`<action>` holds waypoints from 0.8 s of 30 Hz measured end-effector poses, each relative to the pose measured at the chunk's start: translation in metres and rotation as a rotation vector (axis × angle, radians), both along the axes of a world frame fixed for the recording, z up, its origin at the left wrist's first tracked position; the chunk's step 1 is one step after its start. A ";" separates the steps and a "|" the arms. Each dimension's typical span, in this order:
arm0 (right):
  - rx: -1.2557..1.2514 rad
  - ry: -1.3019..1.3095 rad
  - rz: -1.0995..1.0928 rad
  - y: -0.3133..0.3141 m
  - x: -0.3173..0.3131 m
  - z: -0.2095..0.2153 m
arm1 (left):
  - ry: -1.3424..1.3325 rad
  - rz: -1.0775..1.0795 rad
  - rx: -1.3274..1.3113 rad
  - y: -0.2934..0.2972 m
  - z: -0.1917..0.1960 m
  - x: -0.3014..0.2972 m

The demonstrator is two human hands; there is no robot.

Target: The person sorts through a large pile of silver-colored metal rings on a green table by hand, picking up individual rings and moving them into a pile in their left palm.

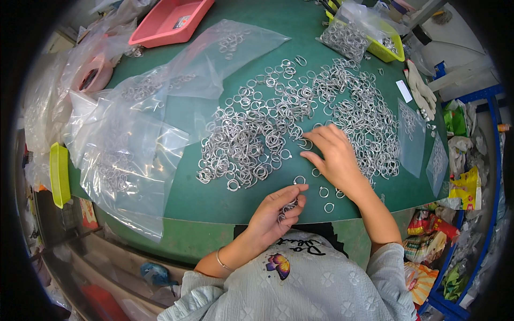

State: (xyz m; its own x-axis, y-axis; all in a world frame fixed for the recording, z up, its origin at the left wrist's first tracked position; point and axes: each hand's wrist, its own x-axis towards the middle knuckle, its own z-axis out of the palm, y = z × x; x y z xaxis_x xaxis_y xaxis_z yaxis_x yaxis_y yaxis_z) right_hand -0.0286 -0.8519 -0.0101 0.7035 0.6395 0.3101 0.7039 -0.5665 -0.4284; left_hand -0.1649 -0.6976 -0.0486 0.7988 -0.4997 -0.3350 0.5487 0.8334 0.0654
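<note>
My left hand (pixel 278 210) is closed around several small silver metal rings (pixel 288 207), bunched against its palm, close to the table's near edge. One more ring (pixel 299 180) shows just beyond its thumb and index finger. My right hand (pixel 336 158) reaches over the table with thumb and index finger apart. A ring (pixel 305 143) lies between those two fingertips; whether they touch it I cannot tell. Ahead and to the left spreads a large heap of rings (pixel 251 139). To the right of my right hand lies a second heap (pixel 369 123), partly hidden by that hand and forearm.
Clear plastic bags (pixel 128 155) with rings inside cover the table's left side. A pink tray (pixel 174 21) and a yellow-green bin (pixel 388 49) stand at the far side. A glove (pixel 421 91) and small bags of rings (pixel 410 139) lie at right, beside a blue rack (pixel 495 134).
</note>
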 end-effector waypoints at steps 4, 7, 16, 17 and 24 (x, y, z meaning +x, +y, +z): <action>-0.055 -0.011 0.009 0.001 -0.001 -0.003 | -0.005 0.003 0.326 -0.003 0.025 0.002; 0.167 0.440 0.078 -0.001 -0.016 0.017 | 0.196 0.122 0.362 -0.006 0.042 0.011; 0.008 -0.066 0.021 0.023 0.017 -0.015 | -0.074 0.103 -0.115 0.001 -0.007 0.004; 0.034 -0.031 0.033 0.022 0.016 -0.015 | -0.031 0.120 -0.013 0.001 -0.003 0.004; 0.031 -0.029 0.016 0.017 0.016 -0.021 | 0.221 0.141 0.234 -0.005 0.033 0.015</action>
